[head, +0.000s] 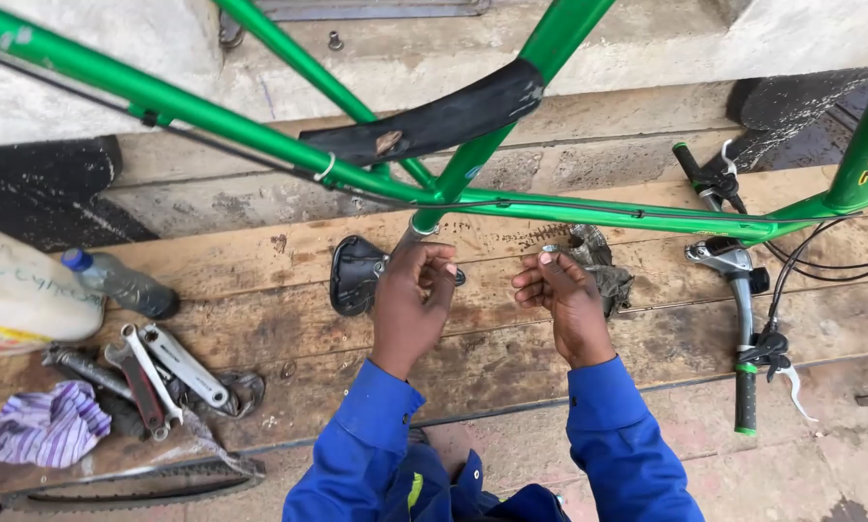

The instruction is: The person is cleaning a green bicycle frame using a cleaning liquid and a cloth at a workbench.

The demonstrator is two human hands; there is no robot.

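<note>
sleeves: 2 long, bright blue, plain cuffs at the wrists
left hand (412, 290): bare
right hand (561, 295): bare
garment front: blue, small yellow-green patch

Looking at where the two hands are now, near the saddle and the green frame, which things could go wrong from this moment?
The right hand pinches a small part in its fingertips; dropped, it might slip into the gaps of the wooden platform. The left hand works close under the green frame, where its fingers could be pinched against the seat post.

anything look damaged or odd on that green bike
The green bike frame stands upside down on the wooden planks, resting on its saddle and handlebar. The black strip wedged in the frame is torn, with a hole.
</note>
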